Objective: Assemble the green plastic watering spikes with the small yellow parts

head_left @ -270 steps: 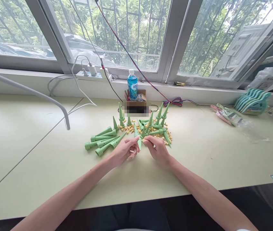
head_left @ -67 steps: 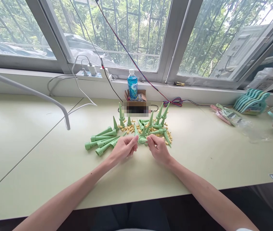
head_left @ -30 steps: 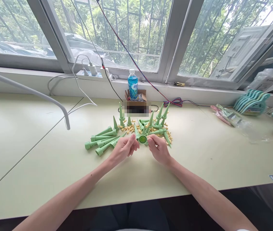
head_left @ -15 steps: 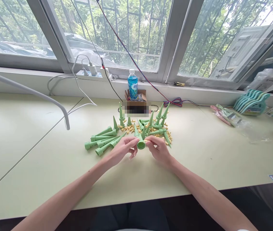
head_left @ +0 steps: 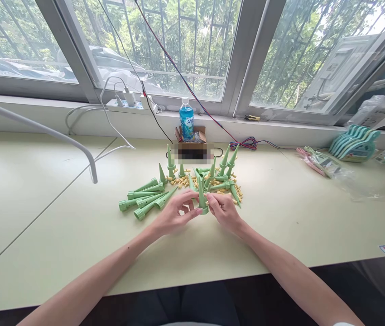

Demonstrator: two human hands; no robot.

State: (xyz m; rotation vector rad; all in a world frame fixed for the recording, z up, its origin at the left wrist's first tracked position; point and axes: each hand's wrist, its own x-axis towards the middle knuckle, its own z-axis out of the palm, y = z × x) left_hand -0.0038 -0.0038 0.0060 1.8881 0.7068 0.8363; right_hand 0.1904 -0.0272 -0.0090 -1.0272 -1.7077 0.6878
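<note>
Green cone [head_left: 202,198] tip-up mid-bench [head_left: 281,213]. Left hand [head_left: 176,212] at nine o'clock, partly curled, thumb and fingers on cone; right hand [head_left: 224,212] at three, pinching its side. Yellow pegs [head_left: 181,181] at eleven, lying cones [head_left: 150,200] at nine, blue bottle [head_left: 187,121] at twelve, farther.

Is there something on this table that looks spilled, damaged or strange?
Mainly the small yellow pieces: they lie scattered loosely among the green cones, with no container around them, so they look almost spilled. Also, a pixelated patch below the blue bottle hides what is there. I see no clear damage.
</note>
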